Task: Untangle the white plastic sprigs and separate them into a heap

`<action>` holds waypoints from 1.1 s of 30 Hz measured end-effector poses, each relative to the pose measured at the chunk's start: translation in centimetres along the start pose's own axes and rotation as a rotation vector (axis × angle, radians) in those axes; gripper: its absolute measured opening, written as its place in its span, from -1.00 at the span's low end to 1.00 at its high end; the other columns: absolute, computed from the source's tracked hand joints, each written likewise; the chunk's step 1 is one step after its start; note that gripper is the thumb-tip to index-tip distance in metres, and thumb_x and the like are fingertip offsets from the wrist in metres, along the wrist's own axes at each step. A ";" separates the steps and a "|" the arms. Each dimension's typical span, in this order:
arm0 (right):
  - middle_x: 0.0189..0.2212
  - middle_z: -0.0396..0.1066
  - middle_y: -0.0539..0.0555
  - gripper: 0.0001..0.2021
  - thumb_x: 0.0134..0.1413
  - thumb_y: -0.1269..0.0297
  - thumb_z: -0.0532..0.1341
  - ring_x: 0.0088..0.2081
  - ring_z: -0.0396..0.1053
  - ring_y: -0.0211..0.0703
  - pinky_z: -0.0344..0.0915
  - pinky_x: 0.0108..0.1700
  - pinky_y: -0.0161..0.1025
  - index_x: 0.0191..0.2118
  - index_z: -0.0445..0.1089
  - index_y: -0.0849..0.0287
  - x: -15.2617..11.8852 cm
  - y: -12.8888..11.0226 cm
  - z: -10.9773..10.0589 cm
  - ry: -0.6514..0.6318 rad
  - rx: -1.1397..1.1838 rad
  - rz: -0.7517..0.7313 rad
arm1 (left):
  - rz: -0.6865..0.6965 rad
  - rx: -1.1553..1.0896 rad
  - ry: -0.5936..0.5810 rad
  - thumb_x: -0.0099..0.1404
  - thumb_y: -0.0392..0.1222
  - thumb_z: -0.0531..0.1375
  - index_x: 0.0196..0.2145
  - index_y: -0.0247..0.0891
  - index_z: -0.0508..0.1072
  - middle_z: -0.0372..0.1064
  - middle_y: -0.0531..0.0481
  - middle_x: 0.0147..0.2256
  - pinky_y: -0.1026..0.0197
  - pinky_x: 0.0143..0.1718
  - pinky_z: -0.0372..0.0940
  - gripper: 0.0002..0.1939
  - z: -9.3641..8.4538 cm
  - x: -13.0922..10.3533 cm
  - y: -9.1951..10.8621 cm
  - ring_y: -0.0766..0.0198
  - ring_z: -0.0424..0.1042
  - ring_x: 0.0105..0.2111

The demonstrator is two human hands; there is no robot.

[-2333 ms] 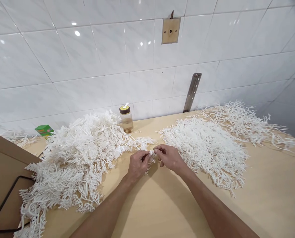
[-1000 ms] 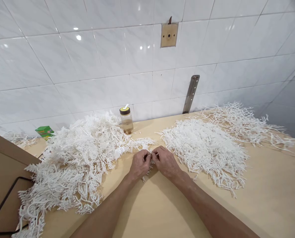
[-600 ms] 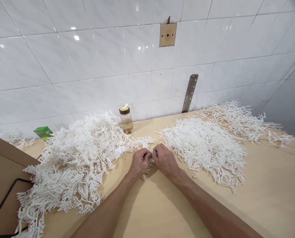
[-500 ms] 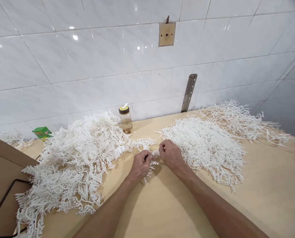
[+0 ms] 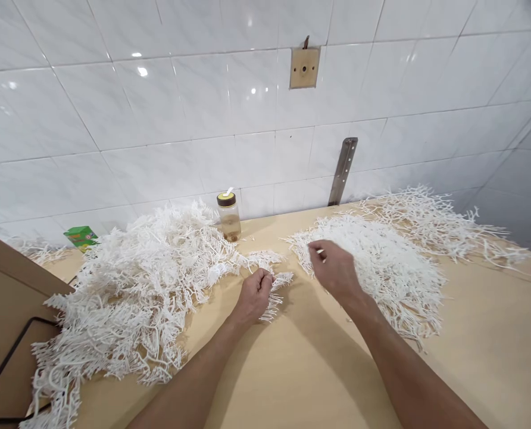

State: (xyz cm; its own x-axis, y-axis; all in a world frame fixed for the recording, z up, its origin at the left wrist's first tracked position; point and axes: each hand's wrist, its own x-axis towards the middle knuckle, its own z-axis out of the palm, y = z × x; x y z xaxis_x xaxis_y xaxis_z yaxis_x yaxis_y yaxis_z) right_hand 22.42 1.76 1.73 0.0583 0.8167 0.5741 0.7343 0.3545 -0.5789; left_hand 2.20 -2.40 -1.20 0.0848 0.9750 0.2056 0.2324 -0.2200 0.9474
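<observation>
My left hand (image 5: 253,296) is closed on a small white fringed strand (image 5: 273,298), whose ends stick out to the right of the fingers. My right hand (image 5: 332,268) is raised over the left edge of a flat pile of short white strands (image 5: 381,268), thumb and index finger curled together; anything between their tips is too small to make out. To the left lies a large tangled heap of white branching strands (image 5: 144,286). A thin tail of it (image 5: 263,257) reaches just beyond my left hand.
A jar with a dark and yellow lid (image 5: 229,220) stands near the tiled wall. A green box (image 5: 81,237) is at back left, a brown panel (image 5: 19,322) at the left edge. Loose white strands (image 5: 430,217) lie at back right. A metal strip (image 5: 343,171) leans against the wall.
My right hand has moved right, away from my left hand, toward the flat pile. My left hand stays nearly in place, still holding the strand. The view has shifted slightly.
</observation>
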 end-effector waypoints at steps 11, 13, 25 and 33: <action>-0.28 0.52 0.09 -0.84 0.20 0.34 0.16 -0.33 0.45 -0.20 0.36 -0.23 -0.24 -0.25 0.51 0.14 -2.6 -2.4 3.1 -0.279 0.224 -0.258 | 0.094 0.073 0.030 0.32 -0.10 0.02 -0.49 -0.22 0.17 0.05 0.14 -0.53 0.27 -0.41 0.05 -0.75 0.0 0.5 -0.1 0.34 0.07 -0.48; -0.28 0.51 0.09 -0.84 0.20 0.36 0.16 -0.32 0.45 -0.20 0.35 -0.23 -0.25 -0.26 0.50 0.14 -2.6 -2.4 3.0 -0.274 0.205 -0.294 | 0.088 0.071 0.022 0.32 -0.08 0.03 -0.51 -0.22 0.15 0.04 0.14 -0.54 0.27 -0.42 0.04 -0.72 0.0 0.5 0.0 0.35 0.06 -0.49; -0.37 0.41 0.04 -0.87 0.18 0.47 0.11 -0.37 0.35 -0.23 0.26 -0.29 -0.27 -0.35 0.37 0.16 -2.7 -2.8 2.9 -0.314 0.175 -0.307 | 0.010 0.057 -0.013 0.32 -0.01 0.05 -0.52 -0.21 0.08 -0.04 0.16 -0.56 0.27 -0.46 -0.01 -0.66 -0.1 0.3 0.0 0.36 0.02 -0.52; -0.34 0.36 0.06 -0.87 0.17 0.52 0.05 -0.34 0.32 -0.20 0.21 -0.29 -0.27 -0.29 0.28 0.17 -3.4 -3.0 4.1 -0.326 0.076 -0.308 | 0.011 0.047 -0.018 0.30 -0.03 0.05 -0.52 -0.23 0.17 0.04 0.13 -0.55 0.27 -0.44 0.01 -0.70 -0.4 0.5 0.1 0.35 0.06 -0.50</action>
State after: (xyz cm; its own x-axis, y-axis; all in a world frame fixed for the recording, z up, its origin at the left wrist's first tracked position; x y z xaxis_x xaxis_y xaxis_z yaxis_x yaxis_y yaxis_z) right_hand 17.23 -0.18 -0.85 -0.3799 0.7647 0.5205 0.6318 0.6255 -0.4578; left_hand 1.92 -1.97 -0.88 0.1049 0.9718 0.2114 0.2766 -0.2327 0.9324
